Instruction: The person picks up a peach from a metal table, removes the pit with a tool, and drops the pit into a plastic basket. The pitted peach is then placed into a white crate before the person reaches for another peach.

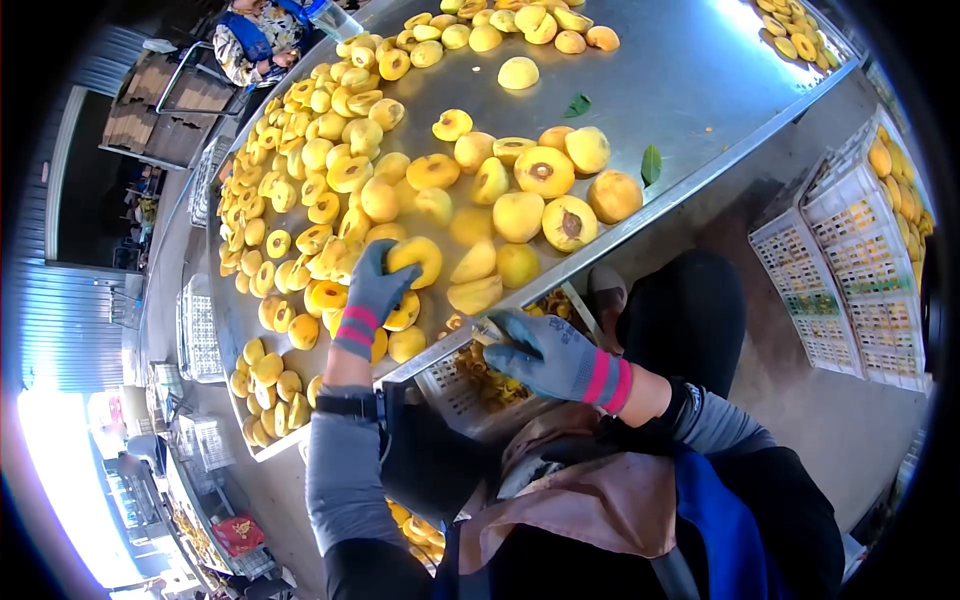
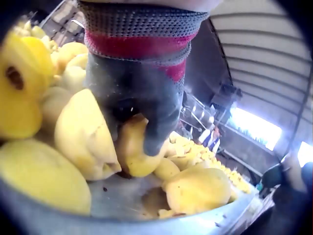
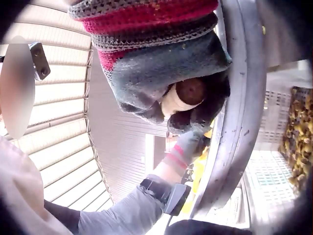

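In the head view my left hand [image 1: 378,290], in a grey glove with pink bands, grips a yellow peach [image 1: 418,262] over the fruit heap near the table's front edge. The left wrist view has the gloved fingers and thumb around a peach piece [image 2: 134,152], beside other cut peaches [image 2: 85,134]. My right hand [image 1: 545,352], gloved alike, is at the metal edge. Its fingers curl round a short wooden handle [image 3: 188,93], whose round end faces the right wrist camera; the tool's working end is hidden there. Whole and halved peaches [image 1: 545,172] lie just ahead of the hands.
The metal table [image 1: 640,80] has a raised rim and carries a long heap of halved peaches [image 1: 310,180] on the left. A crate [image 1: 440,385] of pits and scraps stands under the front edge. White crates [image 1: 840,260] of fruit stand at right. Another person [image 1: 255,45] sits across.
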Tool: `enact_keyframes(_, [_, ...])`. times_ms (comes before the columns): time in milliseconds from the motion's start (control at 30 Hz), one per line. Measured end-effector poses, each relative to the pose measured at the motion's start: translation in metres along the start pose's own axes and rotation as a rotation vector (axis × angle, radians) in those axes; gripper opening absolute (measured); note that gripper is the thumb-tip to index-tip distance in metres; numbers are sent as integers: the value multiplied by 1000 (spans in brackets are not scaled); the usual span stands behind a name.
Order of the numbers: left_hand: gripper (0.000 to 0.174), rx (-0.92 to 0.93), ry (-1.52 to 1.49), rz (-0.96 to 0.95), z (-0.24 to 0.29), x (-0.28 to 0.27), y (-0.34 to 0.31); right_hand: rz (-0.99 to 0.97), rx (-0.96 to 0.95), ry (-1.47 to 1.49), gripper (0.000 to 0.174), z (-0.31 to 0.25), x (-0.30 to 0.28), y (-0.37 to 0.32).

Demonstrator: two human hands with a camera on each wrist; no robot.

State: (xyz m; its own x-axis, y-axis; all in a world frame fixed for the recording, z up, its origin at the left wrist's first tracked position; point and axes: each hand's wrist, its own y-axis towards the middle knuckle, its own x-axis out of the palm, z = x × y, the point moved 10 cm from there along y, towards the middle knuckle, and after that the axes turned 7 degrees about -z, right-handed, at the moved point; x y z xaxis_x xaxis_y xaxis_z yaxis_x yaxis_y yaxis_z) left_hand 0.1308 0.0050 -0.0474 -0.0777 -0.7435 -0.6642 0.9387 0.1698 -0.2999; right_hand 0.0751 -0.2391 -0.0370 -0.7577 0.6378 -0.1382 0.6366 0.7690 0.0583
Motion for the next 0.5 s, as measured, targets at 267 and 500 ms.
enact_keyframes(267, [45,74,-966,88,28,22,-84,144,-125,36,36,-11,5,15])
enact_keyframes(500, [38,57,652,199,48,8,-77,-38,32,77,38,-17,18,11])
